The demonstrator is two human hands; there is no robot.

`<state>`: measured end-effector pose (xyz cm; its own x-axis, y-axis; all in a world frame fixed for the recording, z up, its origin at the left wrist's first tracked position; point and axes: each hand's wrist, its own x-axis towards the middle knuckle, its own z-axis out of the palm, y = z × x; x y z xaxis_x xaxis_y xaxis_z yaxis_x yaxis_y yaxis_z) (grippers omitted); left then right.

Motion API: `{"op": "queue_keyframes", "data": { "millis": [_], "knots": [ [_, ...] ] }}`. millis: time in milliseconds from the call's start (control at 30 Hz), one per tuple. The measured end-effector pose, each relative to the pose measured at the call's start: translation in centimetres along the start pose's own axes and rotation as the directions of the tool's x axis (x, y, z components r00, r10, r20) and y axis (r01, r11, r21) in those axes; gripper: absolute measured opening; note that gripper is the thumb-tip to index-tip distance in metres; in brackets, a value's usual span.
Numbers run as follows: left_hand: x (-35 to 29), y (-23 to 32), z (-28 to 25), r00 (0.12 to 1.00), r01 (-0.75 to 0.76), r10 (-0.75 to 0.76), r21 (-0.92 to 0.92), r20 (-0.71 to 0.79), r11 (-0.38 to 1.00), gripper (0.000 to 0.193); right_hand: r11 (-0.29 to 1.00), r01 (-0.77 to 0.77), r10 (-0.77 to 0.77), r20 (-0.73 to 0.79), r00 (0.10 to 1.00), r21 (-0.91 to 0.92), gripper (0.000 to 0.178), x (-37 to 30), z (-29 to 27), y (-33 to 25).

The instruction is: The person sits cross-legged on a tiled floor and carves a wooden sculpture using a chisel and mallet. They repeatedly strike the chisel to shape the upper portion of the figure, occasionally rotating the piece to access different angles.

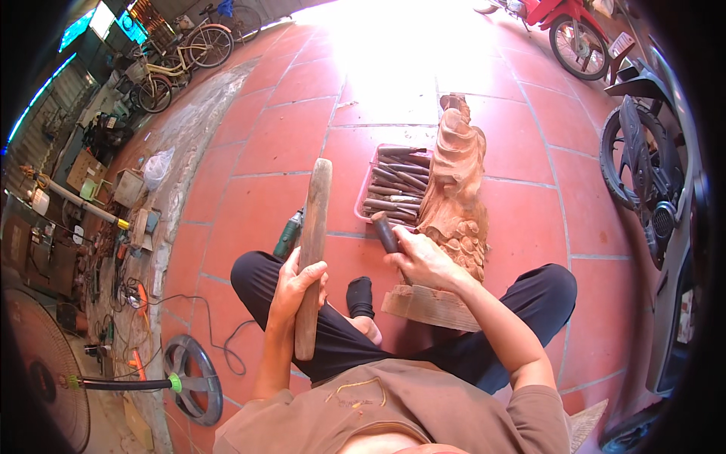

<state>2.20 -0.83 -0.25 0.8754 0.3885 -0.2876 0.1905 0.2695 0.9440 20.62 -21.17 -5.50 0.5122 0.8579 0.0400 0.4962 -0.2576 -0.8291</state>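
Observation:
My left hand (296,290) is wrapped round a long, flat wooden bar (313,234), held upright away from the carving. In my right hand (420,261) is a carving chisel by its dark cylindrical handle (385,232); its blade end is hidden behind the hand. Just beyond that hand lies a carved wooden sculpture (456,170) with flowing folds and a thick base (431,306) toward me. Beside the sculpture, a pink basket (358,198) holds several dark-handled carving tools (397,178).
A green power tool (288,234) lies past my left knee. The left side has a black wheel-like stand base (193,378), a loose cable (214,333), a fan (45,378) and bicycles (170,72). Motorbikes (578,41) stand on the right of the red tiled floor (522,204).

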Motion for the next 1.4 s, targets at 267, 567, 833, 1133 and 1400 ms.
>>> {"op": "queue_keyframes", "data": {
  "millis": [267, 567, 833, 1133, 1400],
  "knots": [
    [3.9, 2.1, 0.7, 0.996, -0.079, 0.074, 0.091, 0.053, 0.993, 0.041, 0.999, -0.039, 0.040, 0.032, 0.999, -0.002, 0.043, -0.3, 1.0, 0.6],
    [7.4, 3.1, 2.0, 0.994, -0.085, 0.075, 0.132, 0.079, 0.988, 0.031, 0.986, -0.059, 0.089, -0.197, 0.976, 0.153, 0.055, -1.9, -0.9, -0.8],
    [10.5, 1.5, 2.9, 0.990, 0.031, -0.024, -0.049, 0.140, 0.998, 0.025, 0.848, -0.009, 0.221, -0.337, 0.915, 0.530, 0.040, -6.6, -0.4, -0.7],
    [12.3, 1.1, 5.3, 0.980, 0.081, -0.069, -0.059, 0.189, 0.995, 0.024, 0.620, 0.063, 0.379, -0.368, 0.849, 0.782, 0.035, -8.4, -0.1, 2.0],
    [13.2, 0.1, 6.2, 0.978, 0.025, -0.005, -0.090, 0.211, 0.996, 0.033, 0.599, 0.162, 0.417, -0.478, 0.773, 0.784, 0.036, -8.6, -2.1, 1.7]
  ]
}}
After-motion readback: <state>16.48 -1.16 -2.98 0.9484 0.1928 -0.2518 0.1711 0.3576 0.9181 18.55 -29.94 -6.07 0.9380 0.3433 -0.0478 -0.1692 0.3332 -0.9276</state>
